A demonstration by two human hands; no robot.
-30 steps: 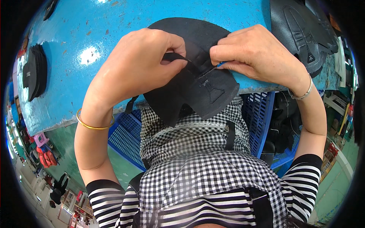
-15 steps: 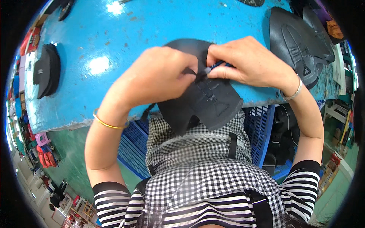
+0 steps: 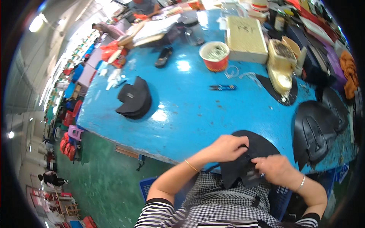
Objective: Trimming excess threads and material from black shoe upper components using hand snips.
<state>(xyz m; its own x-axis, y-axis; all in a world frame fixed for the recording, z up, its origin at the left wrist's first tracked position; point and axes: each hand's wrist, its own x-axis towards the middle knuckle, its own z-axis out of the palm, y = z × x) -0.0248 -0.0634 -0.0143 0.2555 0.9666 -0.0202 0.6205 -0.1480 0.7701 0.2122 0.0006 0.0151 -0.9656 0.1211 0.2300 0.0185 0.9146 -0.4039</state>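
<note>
A flat black shoe-upper panel (image 3: 237, 167), rounded at its far end and notched at its near end, lies against my lap at the table's front edge. My left hand (image 3: 228, 148) is closed over its left side, fingertips pinching the black material near the middle. Over the panel's right part, my right hand (image 3: 275, 169) is closed around a slim blue-handled tool. Only a small bit of the tool shows below the fingers; its tip cannot be made out. A thin black strap (image 3: 213, 167) sticks out at the panel's left.
Stacked black pieces (image 3: 138, 98) sit left on the blue table (image 3: 182, 125). Blue thread snips (image 3: 223, 87), a red-and-white tub (image 3: 215, 57) and a cream box (image 3: 247, 38) stand farther back. More black uppers (image 3: 313, 133) lie right, near a glue-stained container (image 3: 281, 64). Blue crates (image 3: 146, 188) are below.
The view has swung up and left, showing more of the table. My right hand has moved from the panel's far part down toward its right near side. My left hand still pinches.
</note>
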